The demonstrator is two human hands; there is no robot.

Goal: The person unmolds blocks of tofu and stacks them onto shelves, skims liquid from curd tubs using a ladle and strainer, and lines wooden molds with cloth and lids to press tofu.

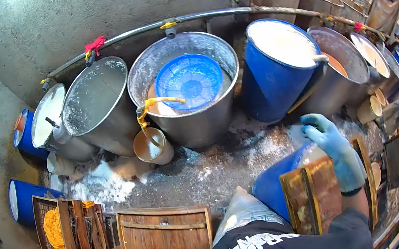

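Observation:
My right hand (334, 149) wears a pale blue glove and reaches forward at the lower right. Its fingers are loosely bent with a gap between them, and nothing shows in them. Just under the hand stand wooden frames (326, 187) with brownish panels, and a blue barrel (268, 184) lies beside them. Part of that barrel is hidden by the frames. My left hand is out of sight. Ahead stands a large metal vat (194, 125) with a blue plastic basket (189, 81) in it. A cream bucket (162, 154) with a yellow-wrapped hose (148, 114) stands before the vat.
A tall blue barrel (276, 80) of white material stands right of the vat, with more metal vats (98, 120) on both sides. A pipe with valves (223, 12) runs behind them. White residue (109, 182) covers the floor. Wooden crates (164, 230) stand at the lower left.

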